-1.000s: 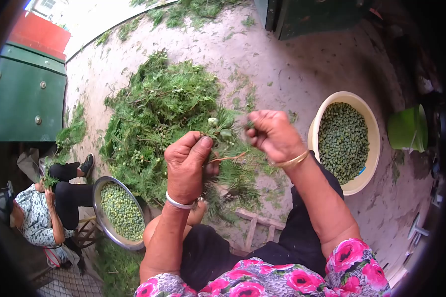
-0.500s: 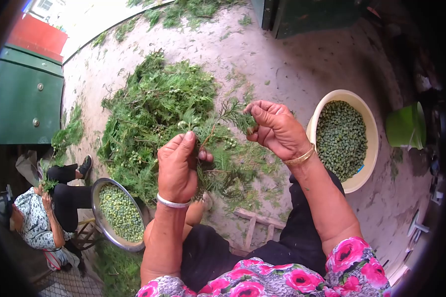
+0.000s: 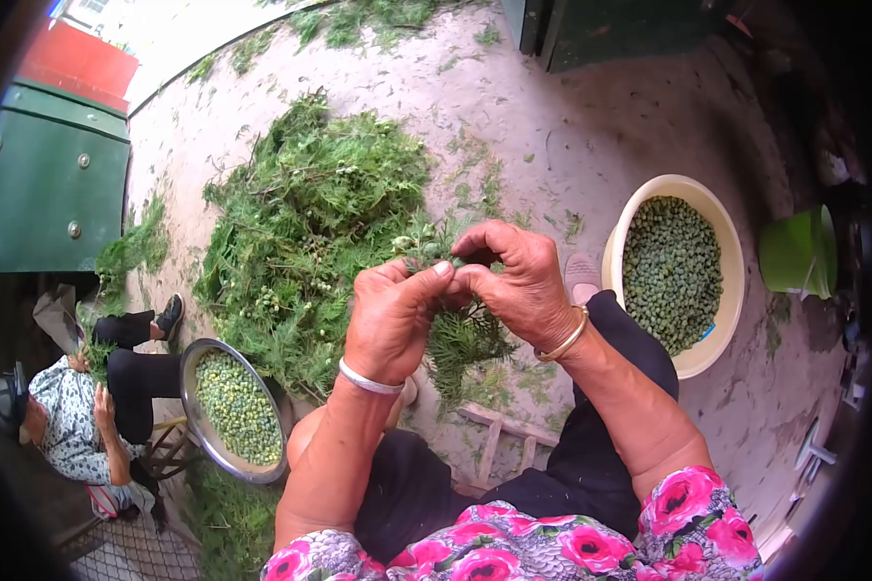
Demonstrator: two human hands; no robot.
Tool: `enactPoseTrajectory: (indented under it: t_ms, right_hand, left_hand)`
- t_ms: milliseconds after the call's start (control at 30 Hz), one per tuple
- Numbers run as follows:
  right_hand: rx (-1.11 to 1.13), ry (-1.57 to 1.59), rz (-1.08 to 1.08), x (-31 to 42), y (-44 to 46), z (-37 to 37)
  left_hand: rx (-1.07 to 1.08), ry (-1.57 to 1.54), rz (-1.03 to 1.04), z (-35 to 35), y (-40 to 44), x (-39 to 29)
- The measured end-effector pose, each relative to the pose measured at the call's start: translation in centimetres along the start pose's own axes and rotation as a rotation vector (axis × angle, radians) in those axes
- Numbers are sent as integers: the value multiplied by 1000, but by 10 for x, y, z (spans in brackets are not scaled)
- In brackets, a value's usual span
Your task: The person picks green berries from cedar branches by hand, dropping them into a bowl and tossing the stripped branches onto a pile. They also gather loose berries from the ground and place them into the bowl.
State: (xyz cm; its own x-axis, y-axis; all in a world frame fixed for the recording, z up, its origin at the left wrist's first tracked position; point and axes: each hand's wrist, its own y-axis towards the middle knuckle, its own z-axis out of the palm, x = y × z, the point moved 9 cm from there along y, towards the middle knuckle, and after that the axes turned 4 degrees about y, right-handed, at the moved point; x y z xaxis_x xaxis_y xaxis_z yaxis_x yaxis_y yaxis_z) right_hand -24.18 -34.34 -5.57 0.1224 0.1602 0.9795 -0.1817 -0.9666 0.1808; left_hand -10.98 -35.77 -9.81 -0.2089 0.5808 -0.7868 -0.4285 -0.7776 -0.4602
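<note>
My left hand [image 3: 392, 315] is closed round an evergreen sprig [image 3: 467, 351], whose flat, scaly foliage hangs below my fingers. Close against it, my right hand [image 3: 523, 286] pinches the same sprig with thumb and forefinger, near a small green cone. Pale green cones show just above my left fingertips. Beyond both hands spreads a big heap of cut evergreen branches [image 3: 310, 223] on the floor. To my right stands a cream basin [image 3: 732, 281] holding a mass of small green cones [image 3: 670, 276]. My fingers hide part of the sprig.
On the left another person [image 3: 77, 416] sits holding greenery, beside a metal bowl [image 3: 190, 412] of green cones. A lime-green bucket [image 3: 796, 252] stands at far right. A low wooden frame [image 3: 494, 431] lies between my legs. Green metal panels [image 3: 48, 184] stand at upper left.
My right hand has moved left and down, and my left hand slightly right, so their fingertips now meet at the sprig. The other person's hand has shifted a little.
</note>
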Motion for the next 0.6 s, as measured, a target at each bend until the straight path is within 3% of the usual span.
enactPoseTrajectory:
  t_ms: [167,267,333,500,600]
  right_hand:
    - [23,-121,-104,9,-3,-2]
    - [34,-32,25,-1,-3,-2]
    - [20,296,269,-17,-4,0]
    - [30,578,364,-28,-3,-5]
    - [50,981,517,-39,-7,1]
  left_hand:
    - [-45,64,-18,1,0,-2]
    - [-23,100,2,-1,2,2]
    - [-1,107,38,4,1,0]
    - [62,115,110,21,-3,-11]
    - [45,131,133,24,-3,-16]
